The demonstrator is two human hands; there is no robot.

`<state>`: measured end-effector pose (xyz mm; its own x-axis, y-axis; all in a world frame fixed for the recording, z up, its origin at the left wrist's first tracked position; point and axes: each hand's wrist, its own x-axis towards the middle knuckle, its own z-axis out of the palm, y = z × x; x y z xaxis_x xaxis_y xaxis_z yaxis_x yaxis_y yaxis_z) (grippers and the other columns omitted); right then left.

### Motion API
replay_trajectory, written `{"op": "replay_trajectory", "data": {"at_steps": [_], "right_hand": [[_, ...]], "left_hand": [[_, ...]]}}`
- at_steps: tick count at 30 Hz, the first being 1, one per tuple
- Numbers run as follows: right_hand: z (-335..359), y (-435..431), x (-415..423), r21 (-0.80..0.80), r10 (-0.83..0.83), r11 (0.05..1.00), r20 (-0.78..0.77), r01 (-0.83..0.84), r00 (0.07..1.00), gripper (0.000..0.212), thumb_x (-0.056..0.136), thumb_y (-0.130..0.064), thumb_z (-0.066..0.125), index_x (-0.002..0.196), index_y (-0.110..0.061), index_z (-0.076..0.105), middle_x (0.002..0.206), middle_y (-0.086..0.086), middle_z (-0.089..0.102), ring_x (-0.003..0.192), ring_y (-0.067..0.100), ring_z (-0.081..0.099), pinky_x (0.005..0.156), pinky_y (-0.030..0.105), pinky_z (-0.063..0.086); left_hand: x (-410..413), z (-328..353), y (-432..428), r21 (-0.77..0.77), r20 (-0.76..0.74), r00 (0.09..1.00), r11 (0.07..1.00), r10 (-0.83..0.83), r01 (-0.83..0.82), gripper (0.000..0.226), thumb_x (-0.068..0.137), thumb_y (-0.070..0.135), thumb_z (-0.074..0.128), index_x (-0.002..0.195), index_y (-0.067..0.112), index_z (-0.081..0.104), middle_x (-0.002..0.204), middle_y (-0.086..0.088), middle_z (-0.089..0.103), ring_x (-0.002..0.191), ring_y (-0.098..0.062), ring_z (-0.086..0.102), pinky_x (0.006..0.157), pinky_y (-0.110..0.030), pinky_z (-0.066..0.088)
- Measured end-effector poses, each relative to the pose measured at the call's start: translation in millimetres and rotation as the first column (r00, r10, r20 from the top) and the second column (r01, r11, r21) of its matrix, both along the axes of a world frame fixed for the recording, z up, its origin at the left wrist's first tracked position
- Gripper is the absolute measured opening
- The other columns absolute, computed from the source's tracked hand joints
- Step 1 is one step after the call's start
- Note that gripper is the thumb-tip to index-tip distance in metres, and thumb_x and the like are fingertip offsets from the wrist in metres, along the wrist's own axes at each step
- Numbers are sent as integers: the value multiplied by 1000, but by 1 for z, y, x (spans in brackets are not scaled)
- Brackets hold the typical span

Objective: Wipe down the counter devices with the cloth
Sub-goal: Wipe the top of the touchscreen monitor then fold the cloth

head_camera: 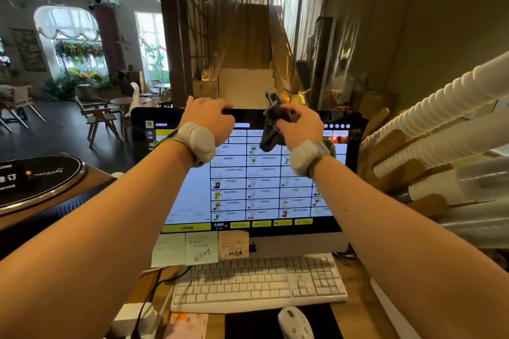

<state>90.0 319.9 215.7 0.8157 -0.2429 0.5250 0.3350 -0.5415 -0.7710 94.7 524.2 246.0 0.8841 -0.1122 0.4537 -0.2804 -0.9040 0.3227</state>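
Both hands are up at the top edge of the monitor point(248, 173): my left hand point(209, 118) curls bare over the bezel, steadying it, while my right hand point(298, 125) is closed around the dark cloth point(271, 129), bunched against the upper part of the screen. I judge I am on the monitor's top, with the rest of the screen, the keyboard point(259, 283) and the mouse point(294, 322) on the surface below not yet wiped, as far as I can tell. Sticky notes point(201, 248) along the monitor's lower edge and stacked paper cups point(440, 118) crowding its right side could get in the way.
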Motion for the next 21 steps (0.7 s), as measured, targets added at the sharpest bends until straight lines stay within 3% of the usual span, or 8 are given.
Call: {"op": "replay_trajectory", "data": {"at_steps": [3, 6, 8, 11, 13, 16, 21], "right_hand": [[-14, 1, -4, 32, 27, 999, -51, -25, 998, 28, 84, -13, 69, 108, -26, 68, 97, -7, 66, 90, 12, 63, 85, 35, 58], [-70, 3, -26, -14, 91, 995, -189, -95, 978, 21, 84, -21, 71, 104, -24, 67, 88, -8, 64, 82, 11, 60, 75, 24, 53], [-114, 3, -44, -65, 127, 986, -291, -152, 948, 24, 83, -20, 73, 105, -24, 67, 85, -10, 62, 79, 10, 59, 64, 14, 48], [-151, -5, -57, -204, 81, 966, -350, -160, 933, 23, 83, -20, 69, 105, -24, 70, 80, -5, 66, 73, 15, 62, 68, 26, 59], [-142, -10, -54, -199, 65, 970, -336, -138, 940, 20, 84, -20, 68, 103, -25, 72, 83, -3, 70, 73, 16, 63, 69, 27, 58], [-93, -27, -39, 14, 118, 993, -269, -119, 956, 17, 87, -18, 68, 102, -27, 70, 83, -13, 64, 77, 7, 61, 68, 22, 53], [-2, -60, -5, -18, 4, 1000, -97, -6, 995, 25, 86, -16, 67, 109, -26, 70, 92, -9, 66, 83, 7, 60, 72, 18, 46]], "left_hand": [[2, 0, -10, 4, -3, 999, 999, -38, 38, 42, 91, 21, 46, 131, 26, 58, 120, -5, 64, 120, -30, 50, 119, -51, 19], [6, -5, -25, -72, 13, 997, 995, -72, 73, 41, 89, 21, 47, 127, 25, 62, 116, -4, 67, 113, -30, 56, 115, -53, 29], [8, -6, -30, -81, 5, 997, 994, -72, 72, 43, 88, 22, 48, 128, 25, 61, 118, -3, 67, 116, -29, 56, 117, -53, 25], [3, -2, -42, -62, -13, 998, 996, -60, 59, 45, 88, 20, 48, 131, 25, 59, 120, -3, 66, 117, -29, 55, 122, -49, 12], [4, -1, -49, -58, -21, 998, 996, -64, 62, 44, 87, 20, 48, 130, 25, 59, 119, -4, 67, 115, -30, 56, 120, -51, 19], [7, 0, -58, -65, -45, 996, 995, -73, 70, 45, 86, 21, 47, 129, 28, 60, 116, -4, 68, 110, -29, 58, 113, -51, 34], [12, 3, -71, -60, -70, 996, 997, -61, 57, 46, 87, 19, 46, 129, 28, 60, 117, -3, 67, 110, -28, 57, 112, -48, 35]]}}
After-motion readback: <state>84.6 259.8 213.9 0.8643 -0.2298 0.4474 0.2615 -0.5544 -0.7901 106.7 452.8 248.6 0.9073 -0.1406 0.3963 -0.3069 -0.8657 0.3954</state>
